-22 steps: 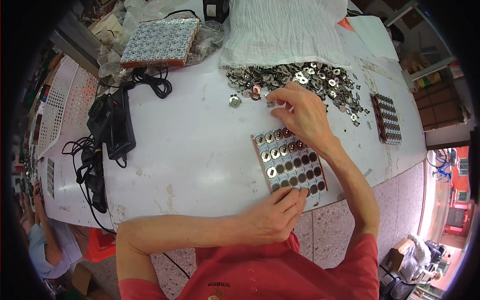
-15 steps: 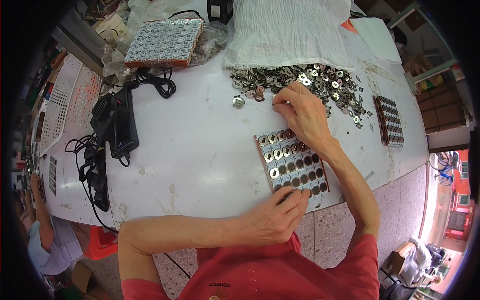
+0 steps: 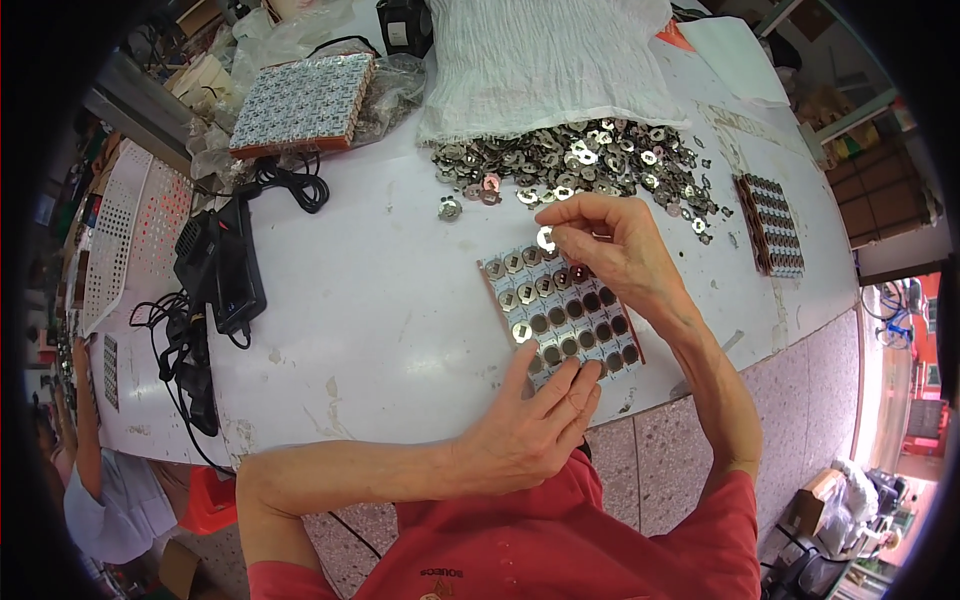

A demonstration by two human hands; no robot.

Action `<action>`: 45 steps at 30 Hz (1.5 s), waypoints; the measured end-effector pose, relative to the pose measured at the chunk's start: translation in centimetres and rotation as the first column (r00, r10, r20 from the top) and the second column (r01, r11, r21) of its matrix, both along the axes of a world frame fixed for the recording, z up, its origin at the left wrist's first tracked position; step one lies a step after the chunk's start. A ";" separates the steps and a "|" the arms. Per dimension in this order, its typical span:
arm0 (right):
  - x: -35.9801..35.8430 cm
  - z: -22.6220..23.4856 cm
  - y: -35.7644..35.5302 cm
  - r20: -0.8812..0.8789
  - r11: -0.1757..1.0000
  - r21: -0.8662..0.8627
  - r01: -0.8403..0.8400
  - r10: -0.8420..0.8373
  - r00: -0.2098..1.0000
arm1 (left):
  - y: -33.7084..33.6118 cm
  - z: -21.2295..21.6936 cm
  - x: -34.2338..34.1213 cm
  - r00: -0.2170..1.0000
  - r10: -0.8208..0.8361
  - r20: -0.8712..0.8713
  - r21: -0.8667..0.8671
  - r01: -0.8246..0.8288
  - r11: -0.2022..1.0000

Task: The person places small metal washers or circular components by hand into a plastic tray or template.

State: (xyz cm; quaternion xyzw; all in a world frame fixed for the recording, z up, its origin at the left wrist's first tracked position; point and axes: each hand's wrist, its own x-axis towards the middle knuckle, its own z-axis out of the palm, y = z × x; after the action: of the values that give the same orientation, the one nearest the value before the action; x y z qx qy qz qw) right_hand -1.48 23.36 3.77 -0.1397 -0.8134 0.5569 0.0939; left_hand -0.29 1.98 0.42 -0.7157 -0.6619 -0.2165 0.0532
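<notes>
My right hand (image 3: 622, 258) pinches a shiny round metal clip (image 3: 546, 238) between thumb and forefinger, just above the far edge of a circuit board panel (image 3: 492, 285). Across that panel run rows of dark round spots. Metal clips with a diamond-shaped hole (image 3: 508, 299) cover the spots in the far rows and one at the left of the third row. Resting on the panel's near edge, my left hand (image 3: 528, 425) has its fingers spread and holds nothing. Beyond the panel lies a heap of loose metal clips (image 3: 600, 165), with one apart from it (image 3: 450, 208).
A white woven sack (image 3: 545, 75) lies behind the heap. At the right sits a stack of filled panels (image 3: 772, 228); at the far left, a stack of pale panels (image 3: 305, 100). Black power adapters (image 3: 225, 265) with cables lie on the left. Another person's arm (image 3: 86, 420) shows beyond.
My right hand has come back from the heap's near edge to the panel, with a clip now visible in its fingertips. My left hand's fingers have spread; its thumb now reaches up the panel's left side.
</notes>
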 end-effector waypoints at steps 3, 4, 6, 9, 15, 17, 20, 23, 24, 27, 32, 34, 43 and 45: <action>1.0 0.7 -0.6 0.053 0.997 -0.069 -0.038 0.042 0.998 | -0.1 0.0 -0.2 0.998 -0.011 -0.055 0.038 0.013 0.999; 1.4 0.8 -0.8 0.068 0.996 -0.075 -0.049 0.054 0.996 | -0.2 0.0 -0.2 0.999 -0.011 -0.048 0.036 0.013 0.999; 2.3 0.5 -1.5 0.073 0.995 -0.086 -0.041 0.047 0.996 | -0.1 -0.1 -0.1 0.998 -0.023 -0.065 0.044 0.026 0.999; 3.6 0.6 -2.7 0.163 0.997 -0.066 -0.029 0.039 0.986 | -0.1 -0.1 -0.2 0.994 -0.021 -0.105 0.063 0.028 0.998; 4.9 0.1 -4.2 0.145 0.997 0.065 -0.032 0.023 0.989 | -0.2 -0.4 -0.1 0.984 -0.031 -0.177 0.101 0.049 0.994; 5.0 -0.4 -4.3 0.086 0.992 0.121 -0.026 0.016 0.996 | -0.1 -0.3 -0.1 0.980 -0.032 -0.197 0.100 0.053 0.994; 5.2 -0.9 -4.2 0.024 0.962 0.261 -0.075 0.071 0.997 | -0.1 -0.3 -0.2 0.976 -0.035 -0.214 0.104 0.058 0.993; 5.3 -0.4 -4.4 0.025 0.905 0.403 -0.136 0.138 0.990 | -0.3 -0.5 -0.1 0.979 -0.033 -0.204 0.106 0.056 0.993; 5.3 -0.2 -4.5 0.009 0.893 0.429 -0.135 0.145 0.989 | -0.3 -0.5 0.0 0.980 -0.035 -0.198 0.105 0.056 0.993; 5.5 -0.1 -4.6 -0.016 0.869 0.471 -0.151 0.180 0.984 | -0.3 -0.6 0.0 0.981 -0.030 -0.192 0.123 0.054 0.991; 6.0 -0.1 -4.3 -0.012 0.877 0.454 -0.158 0.183 0.983 | -0.4 -0.7 0.0 0.977 -0.037 -0.212 0.105 0.060 0.993; 5.7 0.4 -4.3 0.153 0.983 0.150 -0.102 0.079 0.985 | -0.3 -0.6 -0.1 0.970 -0.032 -0.239 0.097 0.057 0.994; 4.9 0.1 -4.8 0.162 1.000 0.025 -0.004 0.000 0.987 | -0.2 -0.6 0.0 0.966 -0.010 -0.258 0.124 0.043 0.991; 5.0 0.2 -4.8 0.168 1.000 0.030 0.002 -0.007 0.986 | -0.2 -0.7 0.1 0.969 -0.005 -0.248 0.128 0.038 0.991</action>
State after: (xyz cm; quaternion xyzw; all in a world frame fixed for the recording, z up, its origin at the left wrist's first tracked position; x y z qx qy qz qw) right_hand 3.48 18.53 3.93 -0.1865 -0.8264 0.5306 0.0281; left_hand -0.23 1.78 -0.28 -0.7392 -0.6264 -0.1695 0.1801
